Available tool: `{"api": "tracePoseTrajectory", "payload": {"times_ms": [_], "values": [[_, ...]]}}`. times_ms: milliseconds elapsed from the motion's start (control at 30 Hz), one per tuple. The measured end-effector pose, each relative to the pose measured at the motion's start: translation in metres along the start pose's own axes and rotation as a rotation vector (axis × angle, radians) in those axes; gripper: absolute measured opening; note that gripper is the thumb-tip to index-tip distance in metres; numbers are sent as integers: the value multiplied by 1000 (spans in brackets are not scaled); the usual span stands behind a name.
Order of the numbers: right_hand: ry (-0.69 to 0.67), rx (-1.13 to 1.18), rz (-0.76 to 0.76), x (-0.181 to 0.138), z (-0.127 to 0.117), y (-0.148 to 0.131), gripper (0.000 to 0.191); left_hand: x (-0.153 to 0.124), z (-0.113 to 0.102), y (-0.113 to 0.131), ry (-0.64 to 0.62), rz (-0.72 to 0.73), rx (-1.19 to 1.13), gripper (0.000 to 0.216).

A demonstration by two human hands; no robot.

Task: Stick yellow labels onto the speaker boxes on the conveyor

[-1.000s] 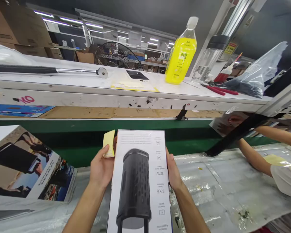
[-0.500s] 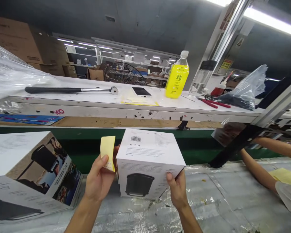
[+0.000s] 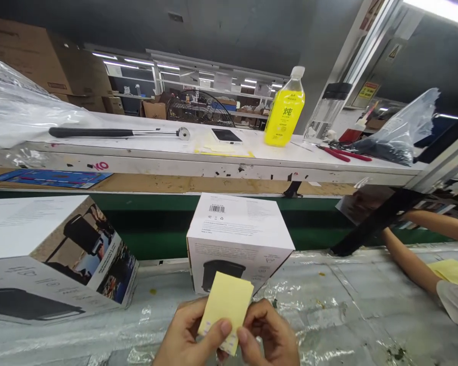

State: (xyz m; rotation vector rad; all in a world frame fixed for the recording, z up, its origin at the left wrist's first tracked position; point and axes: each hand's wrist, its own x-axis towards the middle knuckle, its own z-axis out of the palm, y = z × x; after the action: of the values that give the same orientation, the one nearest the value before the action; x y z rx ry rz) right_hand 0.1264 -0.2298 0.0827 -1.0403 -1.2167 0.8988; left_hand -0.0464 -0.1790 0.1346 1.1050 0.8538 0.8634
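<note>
The white box (image 3: 244, 218) stands on the surface (image 3: 328, 305), which has a shiny cover. In front of the box, the left hand (image 3: 187, 335) holds some yellow papers (image 3: 229, 300), with its thumb pressed on top. The right hand (image 3: 270, 333) has its fingers curled in, with its thumb by the low right corner of the papers. The papers have small purple marks near the bottom (too tiny to read). They hide part of the box's front.

On top of the white box is a barcode (image 3: 217, 209), with little signs and lines of small print under it. Its front shows a black thing with more tiny words. Left of the white box sits a second box (image 3: 19, 218) with photos and white words too small to read. Behind the white box runs a shelf (image 3: 168, 157) with pink letters (image 3: 101, 165) like "KO" on its edge. A yellow bottle (image 3: 285, 117) on it, behind and right of the box, says "炖". Another person's arm (image 3: 410, 259) is far right of the box.
</note>
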Motion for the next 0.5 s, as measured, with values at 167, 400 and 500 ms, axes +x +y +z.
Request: {"api": "tracePoseTrajectory", "payload": {"times_ms": [167, 400, 500], "values": [[130, -22, 210, -6, 9, -25, 32, 1, -13, -10, -270, -46, -54, 43], [13, -36, 190, -9, 7, -33, 32, -4, -11, -15, -174, 48, 130, 36], [2, -121, 164, -9, 5, -29, 30, -4, -11, -16, -223, 15, 153, 38]]}}
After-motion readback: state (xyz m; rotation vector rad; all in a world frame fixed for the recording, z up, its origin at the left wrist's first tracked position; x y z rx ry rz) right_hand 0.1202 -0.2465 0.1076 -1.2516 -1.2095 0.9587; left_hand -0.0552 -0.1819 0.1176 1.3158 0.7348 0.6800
